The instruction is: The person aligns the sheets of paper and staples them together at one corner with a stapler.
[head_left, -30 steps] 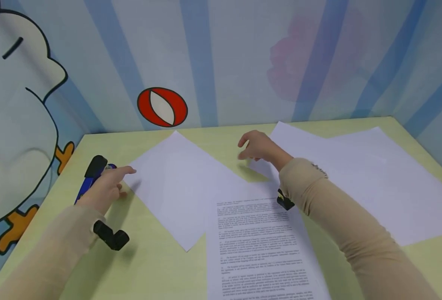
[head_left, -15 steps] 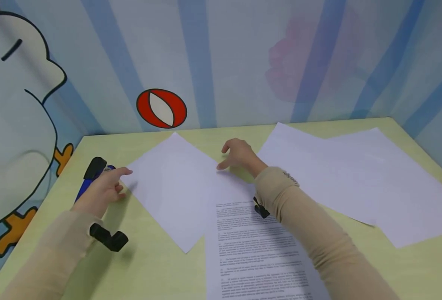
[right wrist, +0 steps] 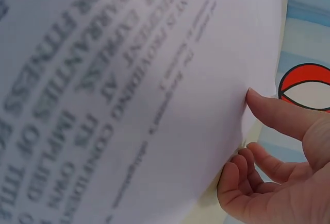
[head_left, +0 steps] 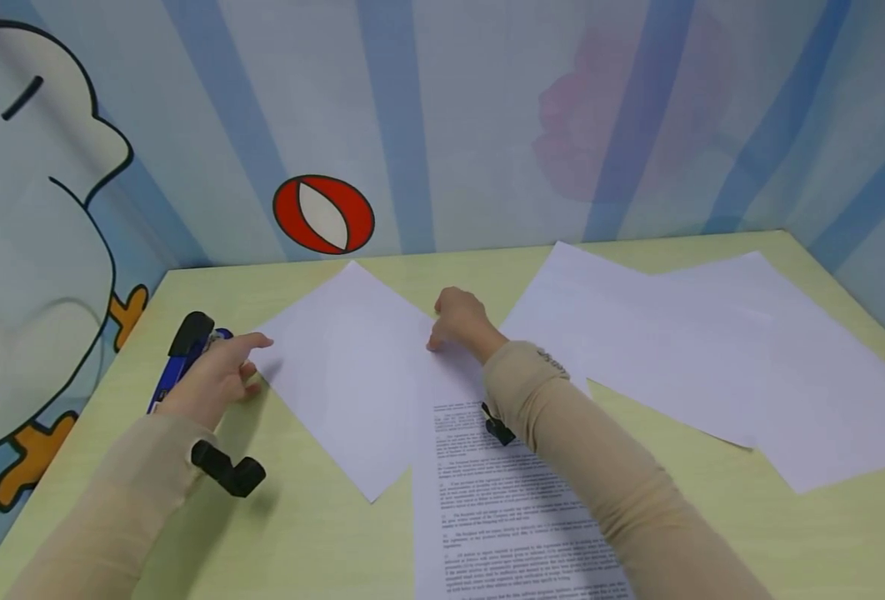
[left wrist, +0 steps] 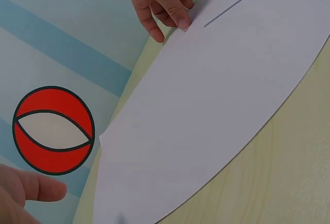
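Observation:
A printed sheet (head_left: pixel 517 517) lies in the middle of the table, its far end overlapping a blank white sheet (head_left: pixel 341 375) set cornerwise. My right hand (head_left: pixel 463 323) is at the far edge where the sheets overlap. In the right wrist view its thumb (right wrist: pixel 273 108) rests at the paper's edge, apart from the bent fingers (right wrist: pixel 245 175). My left hand (head_left: pixel 221 375) is beside the blank sheet's left corner, its index finger extended and nothing in its grip. Partly behind that hand lies a blue and black stapler (head_left: pixel 187 346).
More white sheets (head_left: pixel 667 358) overlap on the right of the pale yellow table (head_left: pixel 322 533). A cartoon-printed wall (head_left: pixel 480 125) rises behind the table's far edge.
My right hand has moved left and slightly nearer, from beside the right-hand sheets to the far edge of the middle ones. The left hand has hardly moved.

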`<state>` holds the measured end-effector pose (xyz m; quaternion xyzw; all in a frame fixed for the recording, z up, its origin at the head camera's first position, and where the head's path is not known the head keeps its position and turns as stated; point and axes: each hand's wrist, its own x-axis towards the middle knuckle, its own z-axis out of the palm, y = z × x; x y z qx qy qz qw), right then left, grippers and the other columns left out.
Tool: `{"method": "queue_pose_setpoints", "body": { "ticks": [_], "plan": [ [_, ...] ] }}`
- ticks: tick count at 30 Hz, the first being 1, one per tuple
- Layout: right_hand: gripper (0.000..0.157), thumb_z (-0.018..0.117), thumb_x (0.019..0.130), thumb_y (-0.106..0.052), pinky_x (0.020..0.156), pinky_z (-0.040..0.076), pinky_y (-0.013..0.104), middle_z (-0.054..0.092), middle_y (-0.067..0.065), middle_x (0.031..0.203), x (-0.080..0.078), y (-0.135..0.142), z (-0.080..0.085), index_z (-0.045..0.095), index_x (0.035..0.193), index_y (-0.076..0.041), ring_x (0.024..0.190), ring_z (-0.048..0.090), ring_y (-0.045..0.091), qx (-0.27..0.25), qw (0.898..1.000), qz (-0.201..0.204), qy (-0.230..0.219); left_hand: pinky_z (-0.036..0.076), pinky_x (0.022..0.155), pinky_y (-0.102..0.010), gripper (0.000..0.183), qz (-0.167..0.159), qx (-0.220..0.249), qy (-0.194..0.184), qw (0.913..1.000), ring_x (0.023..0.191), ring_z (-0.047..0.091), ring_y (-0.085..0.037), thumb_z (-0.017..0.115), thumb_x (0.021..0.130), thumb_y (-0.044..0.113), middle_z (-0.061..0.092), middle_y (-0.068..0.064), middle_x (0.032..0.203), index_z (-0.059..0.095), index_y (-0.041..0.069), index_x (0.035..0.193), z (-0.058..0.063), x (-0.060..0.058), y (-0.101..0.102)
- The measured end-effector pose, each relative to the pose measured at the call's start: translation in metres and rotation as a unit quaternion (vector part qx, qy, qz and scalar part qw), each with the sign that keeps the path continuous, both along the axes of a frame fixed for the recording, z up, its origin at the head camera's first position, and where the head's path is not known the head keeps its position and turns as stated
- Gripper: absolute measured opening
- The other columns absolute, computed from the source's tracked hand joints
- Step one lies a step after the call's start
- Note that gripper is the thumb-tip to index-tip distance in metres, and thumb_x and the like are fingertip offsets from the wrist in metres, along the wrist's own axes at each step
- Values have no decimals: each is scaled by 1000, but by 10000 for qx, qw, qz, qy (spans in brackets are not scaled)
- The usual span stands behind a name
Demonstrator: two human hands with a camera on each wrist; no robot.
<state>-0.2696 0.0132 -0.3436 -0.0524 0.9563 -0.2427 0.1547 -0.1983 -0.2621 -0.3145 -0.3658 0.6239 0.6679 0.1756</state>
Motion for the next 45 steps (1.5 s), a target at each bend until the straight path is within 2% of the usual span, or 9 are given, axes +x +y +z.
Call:
{"method": "queue_pose_setpoints", "body": {
  "ticks": [6, 13, 16, 18, 22, 26, 34, 40, 45],
  "plan": [
    [53, 80, 70, -9, 95, 41, 33, 60, 11, 117, 2, -2, -3, 58, 117, -1, 107, 55, 27, -295, 9991, -288, -57, 39, 70, -26, 66, 38, 152, 22, 9999, 79, 32, -14, 49, 94, 14, 23, -2, 99, 7, 13, 145, -3, -5, 1],
    [46, 78, 70, -6, 88, 45, 33, 61, 9, 111, 5, -4, -3, 59, 112, -3, 98, 56, 25, -468, 9974, -520, -157, 43, 66, -22, 78, 2, 69, 131, 9999, 80, 39, -11, 50, 91, 3, 35, 0, 98, 2, 18, 151, -9, -13, -4],
    [47, 78, 70, -5, 88, 44, 33, 61, 9, 112, 5, -3, -3, 59, 113, -2, 98, 56, 24, -468, 9976, -500, -133, 47, 63, -22, 81, -366, 183, 317, 9987, 73, 48, -7, 52, 89, -1, 48, 3, 91, 3, 15, 151, -12, -13, -8],
    [44, 77, 70, -5, 87, 45, 32, 62, 9, 110, 5, -3, -3, 60, 110, -2, 95, 56, 24, -480, 9977, -467, -106, 48, 61, -22, 74, -699, 207, 438, 9964, 66, 53, -7, 53, 88, -3, 55, 5, 80, 14, 11, 149, -13, -11, -8],
    [33, 78, 70, -5, 77, 43, 31, 59, 6, 97, 5, -2, -4, 59, 98, -4, 85, 52, 21, -480, 9981, -392, 2, 49, 58, -22, 35, -1238, 65, 611, 9904, 61, 56, -9, 55, 88, -2, 60, 3, 67, 42, 5, 119, -18, -8, -4],
    [27, 77, 72, -5, 70, 39, 30, 55, 5, 89, 5, 0, -6, 58, 92, -6, 79, 47, 19, -475, 9984, -271, 155, 49, 56, -22, 24, -1415, 21, 634, 9879, 61, 57, -10, 56, 87, -4, 61, 1, 66, 44, 7, 105, -23, -7, 0],
    [24, 64, 78, 1, 73, 42, 31, 61, 9, 105, 0, 0, -8, 63, 102, -3, 84, 50, 21, -938, 9948, -310, 240, 48, 54, -20, 33, -1219, 48, 763, 9896, 60, 56, -10, 58, 86, -5, 58, 1, 69, 42, 7, 113, -25, -7, 3],
    [29, 61, 80, 5, 70, 42, 31, 58, 12, 106, -5, 2, -4, 59, 107, -3, 85, 50, 23, -1746, 9834, -486, 47, 48, 55, -21, 37, -1111, -63, 946, 9893, 61, 55, -11, 57, 86, -5, 57, 1, 71, 42, 8, 118, -19, -8, 3],
    [32, 64, 81, 3, 74, 42, 31, 55, 14, 108, -10, 5, 2, 58, 112, -2, 88, 49, 22, -2273, 9733, -309, 118, 48, 57, -21, 50, -925, -168, 1083, 9897, 64, 54, -10, 61, 86, -1, 56, 3, 74, 38, 6, 130, -12, -11, 0]
  ]
}}
